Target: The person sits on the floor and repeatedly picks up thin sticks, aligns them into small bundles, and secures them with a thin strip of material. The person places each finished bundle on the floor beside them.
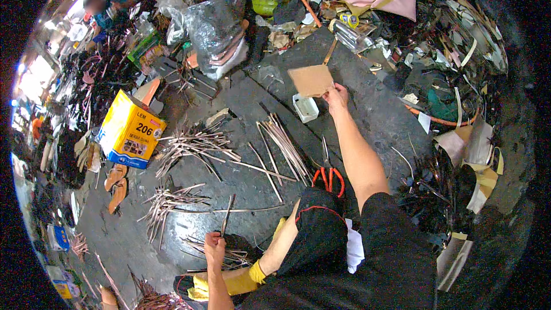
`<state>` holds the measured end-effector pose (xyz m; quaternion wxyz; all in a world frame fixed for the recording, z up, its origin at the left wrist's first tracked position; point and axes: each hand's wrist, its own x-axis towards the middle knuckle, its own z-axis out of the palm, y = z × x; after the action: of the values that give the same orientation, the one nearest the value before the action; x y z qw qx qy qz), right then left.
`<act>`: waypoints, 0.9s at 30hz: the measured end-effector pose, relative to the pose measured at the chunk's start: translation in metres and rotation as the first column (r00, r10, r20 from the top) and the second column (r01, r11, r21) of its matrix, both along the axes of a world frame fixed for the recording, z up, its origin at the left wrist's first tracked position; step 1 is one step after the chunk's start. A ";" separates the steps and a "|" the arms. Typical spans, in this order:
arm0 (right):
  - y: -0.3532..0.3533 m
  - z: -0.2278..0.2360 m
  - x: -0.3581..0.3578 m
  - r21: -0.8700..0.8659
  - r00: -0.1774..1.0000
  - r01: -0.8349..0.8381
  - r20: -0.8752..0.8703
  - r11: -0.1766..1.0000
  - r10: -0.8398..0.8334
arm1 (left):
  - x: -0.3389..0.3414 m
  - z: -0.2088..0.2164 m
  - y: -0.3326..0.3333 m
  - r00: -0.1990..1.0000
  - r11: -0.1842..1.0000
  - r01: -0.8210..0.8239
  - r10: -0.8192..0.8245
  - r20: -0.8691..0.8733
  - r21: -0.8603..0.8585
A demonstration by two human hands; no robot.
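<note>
One cardboard piece [311,80] pinched in your right hand [336,99], right arm [360,152] extended forward, your left hand [214,250] held low, closed around a thin dark strip [228,212]

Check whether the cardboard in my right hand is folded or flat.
Flat: the cardboard shows one broad face, with no visible fold.

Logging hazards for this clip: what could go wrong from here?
The cardboard piece in the right hand could knock the white tub close by. The red-handled scissors lie beside the bent knee; shifting it might catch them. The thin strip in the left hand might snag the loose strips nearby.
</note>
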<state>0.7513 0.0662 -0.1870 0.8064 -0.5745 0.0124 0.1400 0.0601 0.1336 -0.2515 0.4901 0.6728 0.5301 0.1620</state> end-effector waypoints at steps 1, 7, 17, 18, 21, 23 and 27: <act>-0.004 -0.001 -0.015 -0.045 0.998 0.021 0.058 0.999 -0.019 | 0.000 0.000 0.000 1.000 1.000 0.003 -0.003 0.026 -0.002; -0.069 0.009 -0.072 -0.839 0.799 0.458 0.533 0.293 0.278 | 0.003 0.008 -0.003 0.998 0.998 -0.006 0.009 0.056 -0.059; -0.193 0.010 -0.149 -0.889 0.728 0.443 0.279 -0.119 0.626 | 0.009 0.005 -0.007 1.000 0.999 -0.013 0.014 -0.005 0.038; -0.199 0.011 -0.154 -0.893 0.732 0.431 0.263 -0.128 0.628 | 0.009 0.005 -0.008 0.999 0.999 -0.031 0.031 -0.013 -0.004; -0.212 0.009 -0.172 -0.881 0.708 0.461 0.291 -0.109 0.644 | 0.012 0.007 -0.012 0.999 0.994 -0.038 0.034 0.038 0.105; -0.221 0.004 -0.185 -0.873 0.693 0.474 0.286 -0.120 0.662 | 0.014 0.011 -0.014 0.999 0.986 -0.034 0.038 -0.020 0.160; -0.239 -0.006 -0.217 -0.844 0.667 0.516 0.291 -0.144 0.686 | 0.017 0.023 -0.019 0.999 0.984 -0.032 0.028 0.026 0.174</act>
<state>0.5344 -0.1723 -0.1931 -0.0210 -0.9608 -0.2577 -0.1004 0.0766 0.1143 -0.2289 0.4332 0.7030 0.5181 0.2231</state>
